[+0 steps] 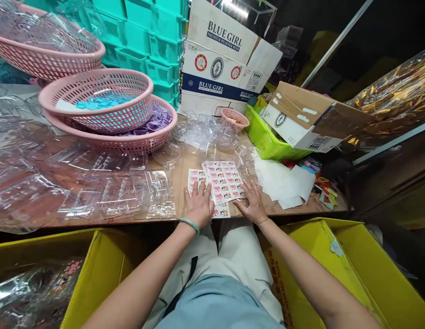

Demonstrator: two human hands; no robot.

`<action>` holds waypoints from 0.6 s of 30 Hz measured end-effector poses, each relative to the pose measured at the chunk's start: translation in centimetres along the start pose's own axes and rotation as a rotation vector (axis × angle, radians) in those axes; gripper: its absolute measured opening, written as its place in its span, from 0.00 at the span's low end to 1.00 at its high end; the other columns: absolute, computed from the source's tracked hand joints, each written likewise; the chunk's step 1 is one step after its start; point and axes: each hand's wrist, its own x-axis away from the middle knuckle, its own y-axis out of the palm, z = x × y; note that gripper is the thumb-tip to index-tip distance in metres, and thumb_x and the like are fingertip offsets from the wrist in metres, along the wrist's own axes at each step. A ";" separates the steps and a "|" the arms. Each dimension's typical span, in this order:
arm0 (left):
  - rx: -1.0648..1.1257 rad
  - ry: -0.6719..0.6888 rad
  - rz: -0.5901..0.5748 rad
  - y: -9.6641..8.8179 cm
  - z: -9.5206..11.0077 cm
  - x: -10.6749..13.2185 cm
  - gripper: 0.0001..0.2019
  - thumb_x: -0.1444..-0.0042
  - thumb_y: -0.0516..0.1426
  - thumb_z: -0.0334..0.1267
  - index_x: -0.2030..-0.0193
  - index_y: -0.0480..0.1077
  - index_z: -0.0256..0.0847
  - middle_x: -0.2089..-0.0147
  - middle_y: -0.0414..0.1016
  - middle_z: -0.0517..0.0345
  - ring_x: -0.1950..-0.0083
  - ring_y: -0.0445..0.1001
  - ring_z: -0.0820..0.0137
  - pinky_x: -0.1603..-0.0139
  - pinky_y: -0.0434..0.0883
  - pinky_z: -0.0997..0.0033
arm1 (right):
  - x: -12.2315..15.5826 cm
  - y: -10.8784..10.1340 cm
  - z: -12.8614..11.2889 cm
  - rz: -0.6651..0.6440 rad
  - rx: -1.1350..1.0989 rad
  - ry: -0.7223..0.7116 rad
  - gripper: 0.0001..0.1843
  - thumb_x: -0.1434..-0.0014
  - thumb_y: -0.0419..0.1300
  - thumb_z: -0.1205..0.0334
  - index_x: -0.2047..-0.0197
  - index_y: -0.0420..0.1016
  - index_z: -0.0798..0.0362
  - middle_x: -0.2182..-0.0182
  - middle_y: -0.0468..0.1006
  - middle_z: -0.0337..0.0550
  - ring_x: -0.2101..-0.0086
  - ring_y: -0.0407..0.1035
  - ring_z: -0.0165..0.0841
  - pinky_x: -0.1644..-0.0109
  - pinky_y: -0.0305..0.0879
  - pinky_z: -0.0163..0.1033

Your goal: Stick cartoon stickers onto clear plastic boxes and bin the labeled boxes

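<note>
Sticker sheets (224,179) with pink and cartoon animal prints lie overlapped on a piece of brown cardboard (180,183) at the table's front edge. My left hand (199,204) rests flat on the left part of the sheets, fingers stretched out and a green bangle (189,224) on its wrist. At the right edge of the top sheet is my right hand (253,204), its thumb and fingers apart around the sheet's lower right corner. Neither hand is closed on anything that I can see.
Transparent plastic packs (109,183) cover the left of the table. Behind them stand pink baskets (130,145) with blue and purple pieces. White papers (279,185), a green basket (263,137) and cartons (229,64) are to the right and back. Yellow boxes (311,256) flank my legs.
</note>
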 end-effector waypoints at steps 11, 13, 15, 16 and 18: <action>-0.035 -0.014 0.042 0.1 0.3 0.1 0.29 0.40 0.46 0.40 0.31 0.57 0.40 0.27 0.50 0.53 0.27 0.47 0.53 0.29 0.39 0.39 | -5.3 -2.0 0.9 -0.300 -0.189 -0.430 0.19 0.36 0.56 0.53 0.46 0.71 0.55 0.49 0.76 0.53 0.49 0.71 0.39 0.46 0.70 0.46; 0.006 -0.006 0.081 0.0 0.2 0.3 0.27 0.40 0.47 0.39 0.33 0.59 0.39 0.29 0.55 0.52 0.28 0.49 0.54 0.29 0.41 0.42 | -5.7 -2.0 0.9 -0.325 -0.134 -0.502 0.14 0.33 0.52 0.58 0.51 0.73 0.55 0.55 0.78 0.52 0.55 0.74 0.37 0.52 0.72 0.43; 0.108 0.001 0.136 -0.1 0.1 0.5 0.25 0.40 0.47 0.38 0.36 0.63 0.39 0.32 0.61 0.50 0.29 0.54 0.56 0.28 0.45 0.46 | -5.8 -1.9 1.0 -0.322 -0.099 -0.546 0.14 0.32 0.48 0.62 0.54 0.74 0.56 0.59 0.79 0.51 0.59 0.75 0.36 0.54 0.73 0.42; 0.187 -0.007 0.178 -0.2 0.1 0.6 0.23 0.40 0.48 0.38 0.38 0.65 0.39 0.34 0.65 0.50 0.31 0.57 0.58 0.29 0.49 0.49 | -5.8 -1.7 0.9 -0.305 -0.104 -0.551 0.15 0.32 0.47 0.62 0.54 0.74 0.56 0.58 0.79 0.52 0.59 0.75 0.36 0.54 0.73 0.42; 0.376 -0.065 0.277 -0.4 0.3 0.8 0.20 0.40 0.48 0.38 0.42 0.69 0.39 0.39 0.70 0.49 0.36 0.65 0.61 0.33 0.60 0.56 | -5.6 -1.1 0.5 -0.248 -0.157 -0.519 0.16 0.33 0.51 0.56 0.51 0.74 0.56 0.53 0.78 0.55 0.54 0.73 0.39 0.49 0.72 0.46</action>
